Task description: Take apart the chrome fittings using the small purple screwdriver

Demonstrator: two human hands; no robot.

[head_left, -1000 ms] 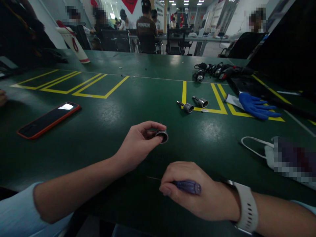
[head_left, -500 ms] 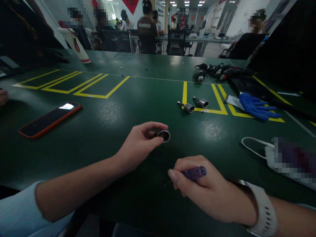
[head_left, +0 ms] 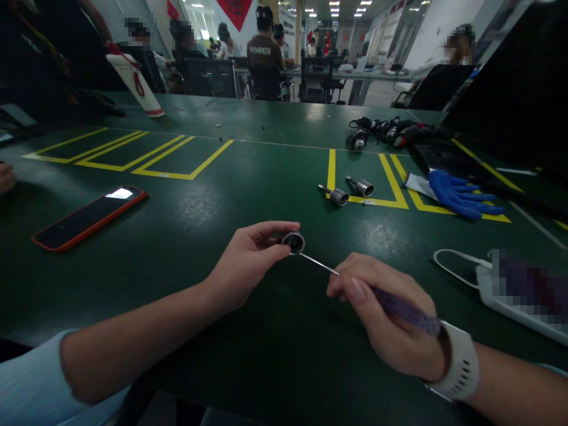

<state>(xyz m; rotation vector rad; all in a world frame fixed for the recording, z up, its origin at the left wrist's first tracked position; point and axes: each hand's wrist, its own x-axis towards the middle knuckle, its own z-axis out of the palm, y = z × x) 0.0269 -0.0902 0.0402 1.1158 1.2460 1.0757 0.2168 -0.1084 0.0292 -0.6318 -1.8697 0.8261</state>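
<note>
Between thumb and fingers, my left hand [head_left: 255, 260] grips a round metal socket bit [head_left: 293, 242], its open mouth turned toward me. My right hand [head_left: 388, 313] is closed around the purple handle of a screwdriver [head_left: 319, 263]. The thin shaft points left, and its tip is at the lower rim of the socket; whether it touches cannot be made out. Two similar pieces, a nearer socket bit [head_left: 339, 197] and a farther socket bit [head_left: 366, 188], lie on the green table [head_left: 266, 195] beyond my hands.
At left lies an orange-cased phone [head_left: 89, 219]; behind it stands a white cup [head_left: 135, 86]. To the right are a blue glove [head_left: 461, 192], black cabled tools [head_left: 381, 131] and a white-edged device with a loop [head_left: 483, 278]. Another person's hand [head_left: 6, 177] shows at the left edge.
My right hand has moved up and right and turned the screwdriver, so its shaft now points at the socket bit. My left hand stays nearly still.
</note>
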